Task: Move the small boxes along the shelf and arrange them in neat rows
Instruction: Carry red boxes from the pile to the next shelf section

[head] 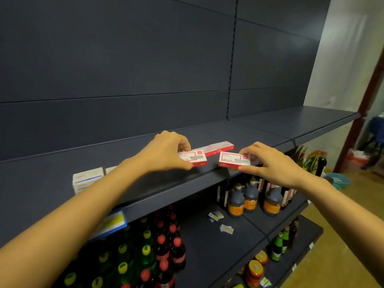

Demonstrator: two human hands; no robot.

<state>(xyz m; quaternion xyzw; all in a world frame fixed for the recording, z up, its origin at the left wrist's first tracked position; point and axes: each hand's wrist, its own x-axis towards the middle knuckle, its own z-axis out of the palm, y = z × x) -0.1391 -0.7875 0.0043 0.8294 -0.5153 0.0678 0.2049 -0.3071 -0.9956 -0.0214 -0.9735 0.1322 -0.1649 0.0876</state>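
Note:
Small red-and-white boxes lie on the dark blue shelf (166, 183). My left hand (164, 151) pinches one box (196, 158) between thumb and fingers near the shelf's middle. My right hand (270, 163) pinches a second box (232, 160) at its right end, close to the shelf's front edge. Behind them, two more red-and-white boxes (216, 148) lie end to end further back. The two held boxes are a short gap apart.
White-and-blue boxes (87, 179) stand at the shelf's left, partly behind my left forearm. Lower shelves hold dark sauce bottles (249, 198), soda bottles (162, 246) and loose price tags (216, 216). The shelf runs on bare to the right (301, 119).

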